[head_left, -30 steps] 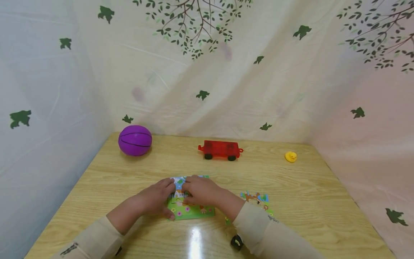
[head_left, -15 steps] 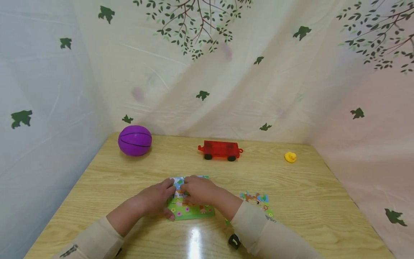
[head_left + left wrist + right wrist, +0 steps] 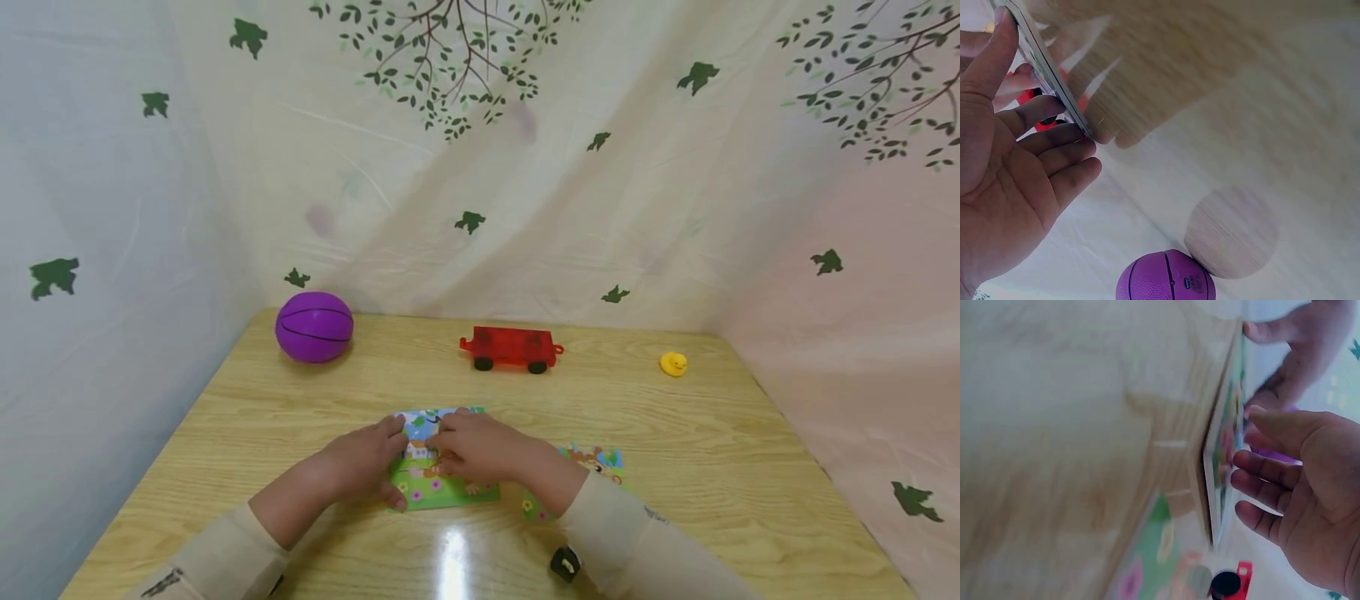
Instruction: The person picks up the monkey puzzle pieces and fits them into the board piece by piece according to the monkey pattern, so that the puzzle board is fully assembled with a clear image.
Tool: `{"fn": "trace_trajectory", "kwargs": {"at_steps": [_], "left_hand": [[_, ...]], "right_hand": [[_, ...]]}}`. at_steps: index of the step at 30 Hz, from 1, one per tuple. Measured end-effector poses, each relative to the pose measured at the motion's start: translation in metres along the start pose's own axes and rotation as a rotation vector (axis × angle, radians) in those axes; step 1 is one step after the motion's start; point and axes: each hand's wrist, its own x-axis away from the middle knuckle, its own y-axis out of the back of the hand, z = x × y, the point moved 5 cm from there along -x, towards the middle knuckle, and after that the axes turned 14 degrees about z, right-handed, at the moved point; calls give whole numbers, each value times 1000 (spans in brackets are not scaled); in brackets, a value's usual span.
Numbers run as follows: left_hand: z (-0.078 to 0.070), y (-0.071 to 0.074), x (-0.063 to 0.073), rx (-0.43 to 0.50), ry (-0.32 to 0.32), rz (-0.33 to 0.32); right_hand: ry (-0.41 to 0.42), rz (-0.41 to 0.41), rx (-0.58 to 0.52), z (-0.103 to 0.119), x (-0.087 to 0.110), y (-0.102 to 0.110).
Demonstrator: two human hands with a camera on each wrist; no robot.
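Observation:
A jigsaw puzzle board (image 3: 450,497) lies on the table, with a green border strewn with flowers and a blue sky at the top. My left hand (image 3: 365,461) rests at its left edge, thumb near the lower corner and fingertips by the upper part. In the left wrist view, those fingers (image 3: 1066,159) are loosely bent along the board's edge. Over the right half of the picture is my right hand (image 3: 480,450), fingertips right at its surface. Thumb and fingers (image 3: 1260,481) stand apart in the right wrist view, with no piece showing between them. My palm covers part of the picture.
Loose puzzle pieces (image 3: 611,460) lie right of the board, partly hidden by my right forearm. Farther back on the wooden table (image 3: 750,467) stand a purple ball (image 3: 314,327), a red toy wagon (image 3: 513,346) and a yellow rubber duck (image 3: 673,364). A printed cloth hangs behind.
My right hand has slid slightly right across the board, showing more of the picture between the hands. The left hand and the board stay in place.

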Motion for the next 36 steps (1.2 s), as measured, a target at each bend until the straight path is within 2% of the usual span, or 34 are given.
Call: {"fn": "trace_trajectory", "kwargs": {"at_steps": [6, 10, 16, 22, 26, 36], "left_hand": [[-2, 1, 1, 48, 15, 17], [-1, 1, -1, 82, 23, 14], [-3, 2, -1, 96, -28, -5], [-4, 2, 0, 93, -34, 20], [-4, 0, -1, 85, -5, 45], [-3, -3, -3, 68, 26, 76]], "right_hand": [[-59, -91, -127, -33, 38, 11], [-151, -99, -194, -61, 68, 11], [-315, 1, -257, -94, 108, -4], [-450, 157, -378, -103, 129, -26], [-441, 190, -391, -102, 133, -37], [-341, 94, -280, -97, 126, -34]]}}
